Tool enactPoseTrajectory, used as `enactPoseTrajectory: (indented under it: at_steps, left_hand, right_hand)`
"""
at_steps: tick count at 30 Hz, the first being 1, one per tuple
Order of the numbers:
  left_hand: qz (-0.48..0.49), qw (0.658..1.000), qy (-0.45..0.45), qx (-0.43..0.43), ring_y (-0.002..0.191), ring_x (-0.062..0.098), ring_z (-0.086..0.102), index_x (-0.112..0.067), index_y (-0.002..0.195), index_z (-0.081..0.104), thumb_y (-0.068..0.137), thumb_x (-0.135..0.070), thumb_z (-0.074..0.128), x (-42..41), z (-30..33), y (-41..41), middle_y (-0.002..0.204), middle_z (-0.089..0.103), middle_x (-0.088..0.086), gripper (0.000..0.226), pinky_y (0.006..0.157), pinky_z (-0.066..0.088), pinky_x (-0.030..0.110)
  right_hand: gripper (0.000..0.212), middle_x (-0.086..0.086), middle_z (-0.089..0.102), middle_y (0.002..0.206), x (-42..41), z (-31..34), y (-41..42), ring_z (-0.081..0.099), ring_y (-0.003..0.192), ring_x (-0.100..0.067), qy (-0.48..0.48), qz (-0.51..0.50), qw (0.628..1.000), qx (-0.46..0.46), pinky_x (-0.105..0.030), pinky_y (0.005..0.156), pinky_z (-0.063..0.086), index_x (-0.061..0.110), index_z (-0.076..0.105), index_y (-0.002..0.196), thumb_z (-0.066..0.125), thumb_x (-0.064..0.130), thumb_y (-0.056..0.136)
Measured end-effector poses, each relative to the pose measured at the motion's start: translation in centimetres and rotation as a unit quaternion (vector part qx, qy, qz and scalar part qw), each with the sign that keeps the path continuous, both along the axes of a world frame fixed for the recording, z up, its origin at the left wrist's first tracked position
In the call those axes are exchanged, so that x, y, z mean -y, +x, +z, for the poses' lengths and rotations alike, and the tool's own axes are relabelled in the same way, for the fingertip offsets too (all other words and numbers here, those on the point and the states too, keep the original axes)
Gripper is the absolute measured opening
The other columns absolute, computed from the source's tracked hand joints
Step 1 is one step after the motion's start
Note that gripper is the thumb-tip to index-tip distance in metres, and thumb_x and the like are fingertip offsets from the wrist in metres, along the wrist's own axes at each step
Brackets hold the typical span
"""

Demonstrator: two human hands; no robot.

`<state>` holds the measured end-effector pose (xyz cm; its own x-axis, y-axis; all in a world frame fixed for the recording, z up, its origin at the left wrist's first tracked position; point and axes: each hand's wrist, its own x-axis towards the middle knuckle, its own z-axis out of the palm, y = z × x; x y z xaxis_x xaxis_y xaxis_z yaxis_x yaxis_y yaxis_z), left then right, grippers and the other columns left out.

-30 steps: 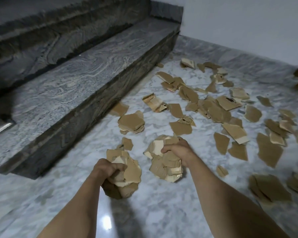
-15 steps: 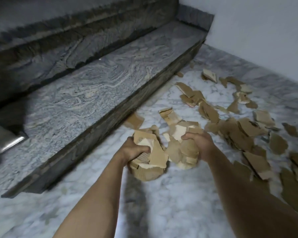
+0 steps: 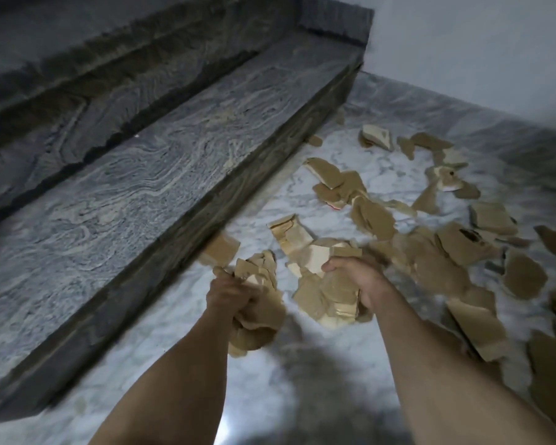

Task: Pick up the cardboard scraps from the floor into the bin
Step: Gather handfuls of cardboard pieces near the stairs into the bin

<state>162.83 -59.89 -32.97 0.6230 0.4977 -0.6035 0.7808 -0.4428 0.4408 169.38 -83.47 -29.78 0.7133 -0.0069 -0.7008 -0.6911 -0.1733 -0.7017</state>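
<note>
Cardboard scraps (image 3: 376,220): torn, light, stiff-flat pieces, likely to slip from a loose stack, strewn over marble floor (image 3: 286,390); left hand (image 3: 228,293) and right hand (image 3: 360,281) each clench a bunched fistful, best squeezed across the bundle's middle; bin unseen.

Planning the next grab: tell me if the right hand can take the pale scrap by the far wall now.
Probably not: the right hand already grips a full bundle of scraps, and the pale scrap lies well beyond it.
</note>
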Motion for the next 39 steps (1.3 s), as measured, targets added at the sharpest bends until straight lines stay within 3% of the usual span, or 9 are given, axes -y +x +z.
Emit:
enactPoseTrajectory:
  at_steps: [2, 5, 10, 16, 20, 24, 29, 35, 39]
  left_hand:
    - [0.051, 0.999, -0.017, 0.005, 0.110, 0.030, 0.059, -0.009, 0.114, 0.033, 0.070, -0.025, 0.083, 0.5, 0.7, -0.3, 0.112, 0.055, 0.008, 0.069, 0.070, 0.046, 0.028]
    - [0.081, 0.994, -0.063, 0.021, 0.107, 0.027, 0.057, -0.006, 0.116, 0.038, 0.075, -0.022, 0.082, 0.9, 0.1, -1.4, 0.112, 0.051, 0.006, 0.063, 0.089, 0.051, 0.033]
    - [0.128, 0.972, -0.193, 0.043, 0.095, 0.025, 0.070, -0.007, 0.097, 0.078, 0.053, -0.017, 0.090, -3.6, -1.7, -2.1, 0.098, 0.078, 0.007, 0.047, 0.084, 0.056, 0.034]
    - [0.268, 0.928, -0.232, 0.109, 0.097, 0.037, 0.072, 0.002, 0.103, 0.072, 0.072, -0.012, 0.085, -12.6, -1.1, -8.7, 0.096, 0.077, 0.020, 0.036, 0.094, 0.056, 0.049]
    - [0.258, 0.939, -0.203, 0.103, 0.085, 0.035, 0.074, 0.000, 0.092, 0.074, 0.055, -0.027, 0.088, -15.1, -1.7, -11.5, 0.086, 0.078, 0.017, 0.048, 0.076, 0.058, 0.039]
    - [0.279, 0.931, -0.204, 0.118, 0.070, 0.029, 0.071, 0.003, 0.094, 0.075, 0.071, -0.011, 0.085, -14.9, -1.9, -11.9, 0.083, 0.077, 0.017, 0.029, 0.059, 0.052, 0.029]
    - [0.300, 0.919, -0.215, 0.140, 0.067, 0.028, 0.071, -0.002, 0.099, 0.074, 0.072, -0.011, 0.084, -14.3, -2.2, -12.4, 0.082, 0.078, 0.014, 0.030, 0.053, 0.050, 0.027]
    - [0.266, 0.906, -0.272, 0.188, 0.081, 0.031, 0.074, -0.005, 0.101, 0.073, 0.053, -0.016, 0.086, -12.2, -1.2, -11.0, 0.088, 0.079, 0.013, 0.051, 0.075, 0.058, 0.037]
    - [0.114, 0.950, -0.264, 0.120, 0.085, 0.026, 0.075, -0.014, 0.108, 0.070, 0.053, -0.026, 0.086, -10.0, 0.2, -10.3, 0.091, 0.079, 0.006, 0.058, 0.079, 0.060, 0.040]
  right_hand:
    - [0.055, -0.009, 0.076, 0.095, -0.6, 1.4, 1.4, 0.071, 0.089, -0.028, 0.011, 0.038, 0.999, 0.006, -0.032, 0.069, 0.055, 0.012, 0.076, 0.095, 0.086, 0.019, 0.042]
    - [0.047, -0.009, 0.075, 0.099, -2.2, 3.0, 4.1, 0.070, 0.088, -0.025, 0.007, 0.128, 0.992, 0.011, -0.030, 0.066, 0.055, 0.012, 0.073, 0.101, 0.085, 0.010, 0.056]
    - [0.112, -0.007, 0.052, 0.138, -11.2, 2.7, 7.8, 0.051, 0.123, -0.026, -0.053, 0.356, 0.931, 0.063, -0.037, 0.095, 0.053, 0.024, 0.038, 0.148, 0.089, 0.020, 0.049]
    - [0.120, -0.010, 0.042, 0.151, -20.6, 0.6, 7.5, 0.045, 0.132, -0.035, -0.124, 0.424, 0.896, 0.042, -0.045, 0.103, 0.048, 0.019, 0.029, 0.152, 0.093, 0.021, 0.051]
    - [0.116, -0.013, 0.035, 0.156, -23.9, -2.4, 5.2, 0.041, 0.138, -0.036, -0.257, 0.438, 0.857, 0.087, -0.042, 0.101, 0.044, 0.014, 0.020, 0.153, 0.091, 0.025, 0.063]
    - [0.122, -0.018, 0.025, 0.158, -25.4, -3.5, 3.8, 0.025, 0.146, -0.038, -0.364, 0.429, 0.815, 0.140, -0.046, 0.114, 0.031, 0.012, 0.021, 0.153, 0.093, 0.036, 0.057]
    - [0.109, -0.009, 0.050, 0.140, -25.0, -4.2, 2.7, 0.054, 0.124, -0.033, -0.278, 0.349, 0.884, 0.138, -0.041, 0.095, 0.050, 0.016, 0.032, 0.138, 0.097, 0.023, 0.050]
    - [0.119, -0.009, 0.042, 0.148, -19.1, 0.1, 7.7, 0.045, 0.134, -0.033, -0.117, 0.250, 0.954, 0.119, -0.044, 0.102, 0.050, 0.017, 0.024, 0.150, 0.095, 0.020, 0.055]
    - [0.090, -0.009, 0.054, 0.137, -14.3, 2.1, 10.1, 0.056, 0.121, -0.037, -0.193, 0.266, 0.944, 0.037, -0.049, 0.097, 0.052, 0.007, 0.049, 0.130, 0.095, 0.021, 0.055]
